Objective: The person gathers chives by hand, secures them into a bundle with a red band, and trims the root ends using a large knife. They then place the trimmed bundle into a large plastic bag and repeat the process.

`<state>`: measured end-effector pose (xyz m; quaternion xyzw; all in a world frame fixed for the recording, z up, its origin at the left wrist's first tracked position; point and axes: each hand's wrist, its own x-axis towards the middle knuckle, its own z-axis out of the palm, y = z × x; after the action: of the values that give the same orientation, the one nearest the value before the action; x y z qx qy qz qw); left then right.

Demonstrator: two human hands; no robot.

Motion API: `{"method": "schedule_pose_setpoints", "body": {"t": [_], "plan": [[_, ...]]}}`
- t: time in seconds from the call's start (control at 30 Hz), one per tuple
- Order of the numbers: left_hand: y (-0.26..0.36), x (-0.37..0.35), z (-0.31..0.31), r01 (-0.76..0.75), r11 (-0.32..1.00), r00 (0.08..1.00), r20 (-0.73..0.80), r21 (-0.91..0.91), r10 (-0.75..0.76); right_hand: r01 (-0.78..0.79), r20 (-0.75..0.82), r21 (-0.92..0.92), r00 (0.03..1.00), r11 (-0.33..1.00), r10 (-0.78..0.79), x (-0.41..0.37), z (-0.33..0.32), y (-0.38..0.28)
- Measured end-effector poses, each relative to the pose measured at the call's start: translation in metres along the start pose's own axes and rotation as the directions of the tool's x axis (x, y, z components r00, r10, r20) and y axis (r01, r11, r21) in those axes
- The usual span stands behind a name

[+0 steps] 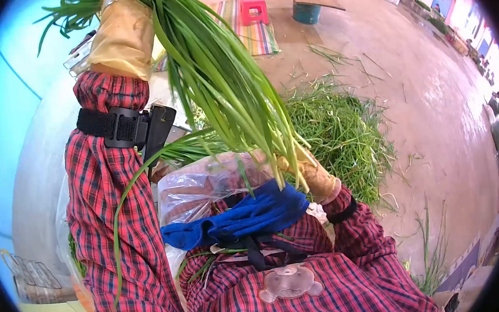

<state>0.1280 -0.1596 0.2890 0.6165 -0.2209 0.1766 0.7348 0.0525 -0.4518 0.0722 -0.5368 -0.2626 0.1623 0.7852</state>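
A bare concrete floor (434, 118) is seen all around, littered with stray green blades. Nearest, a bear-shaped clip (290, 283) is pinned on the plaid lap, and a blue cloth (237, 218) is laid over a plastic bag (205, 186) just above it. The bundle of green leaves (220, 76) is held slantwise over the lap, between both gloved hands. Its lower end is clasped by the right hand (314, 177), fingers closed around it. Its upper end is held high by the left hand (122, 34), which appears wrapped around the stems, though the fingers are mostly hidden behind the glove. A black strap (115, 126) is worn on the left sleeve. For the hold to be done well, both ends are best gripped firmly and the bundle drawn taut. One loose blade (126, 207) is already hanging down along the left sleeve, and others could probably slip out the same way. The bag and cloth lie close beneath and could catch the tips. Beyond the right hand, a heap of greens (341, 131) is spread on the floor. Farther off, a striped mat (254, 35), a red stool (253, 8) and a blue bucket (307, 12) are seen.
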Motion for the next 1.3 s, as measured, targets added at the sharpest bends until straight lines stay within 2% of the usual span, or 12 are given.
{"method": "schedule_pose_setpoints", "body": {"t": [0.07,0.17,0.2,0.27,0.37,0.4,0.47,0.6,0.67,0.7,0.8,1.3], "plan": [[-0.007,-0.027,0.0,0.043,0.995,0.999,0.026,0.087,-0.045,-0.233,-0.028,0.169,0.97,0.958,0.241,0.001,0.008,-0.013],[-0.013,-0.067,-0.001,0.1,0.981,0.993,0.043,0.166,-0.109,-0.19,-0.211,0.149,0.953,0.97,0.219,-0.012,-0.004,0.008],[-0.014,-0.077,-0.001,0.107,0.978,0.992,0.048,0.177,-0.117,-0.176,-0.181,-0.328,0.976,0.928,0.121,-0.017,-0.018,0.01],[-0.015,-0.092,-0.001,0.117,0.975,0.991,0.048,0.187,-0.128,-0.32,-0.157,-0.136,0.941,0.938,0.299,-0.026,-0.026,0.002],[-0.014,-0.102,-0.004,0.111,0.978,0.992,0.041,0.177,-0.12,-0.368,-0.196,-0.172,0.922,0.914,0.334,-0.025,-0.018,0.012],[-0.016,-0.105,-0.002,0.109,0.976,0.992,0.049,0.186,-0.12,-0.176,-0.123,-0.251,0.981,0.952,0.149,-0.016,-0.009,0.015],[-0.016,-0.107,-0.001,0.105,0.978,0.992,0.046,0.181,-0.115,-0.067,-0.041,-0.073,0.997,0.995,0.064,0.003,0.013,0.005],[-0.016,-0.109,0.002,0.106,0.977,0.992,0.044,0.186,-0.116,0.004,-0.056,-0.053,0.998,0.999,-0.007,0.035,0.035,-0.013],[-0.015,-0.113,0.002,0.111,0.976,0.992,0.043,0.186,-0.121,-0.225,0.041,-0.097,0.972,0.97,0.23,0.04,0.036,-0.025],[-0.015,-0.114,0.002,0.115,0.976,0.991,0.041,0.188,-0.125,-0.07,0.003,-0.094,0.998,0.993,0.07,0.041,0.046,-0.023],[-0.014,-0.12,0.004,0.119,0.976,0.991,0.041,0.182,-0.129,-0.197,-0.038,0.084,0.979,0.977,0.201,0.018,0.042,-0.03],[-0.01,-0.098,0.005,0.092,0.995,0.996,-0.005,0.032,-0.092,-0.232,-0.162,-0.121,0.964,0.965,0.211,-0.065,0.005,-0.022]]}}
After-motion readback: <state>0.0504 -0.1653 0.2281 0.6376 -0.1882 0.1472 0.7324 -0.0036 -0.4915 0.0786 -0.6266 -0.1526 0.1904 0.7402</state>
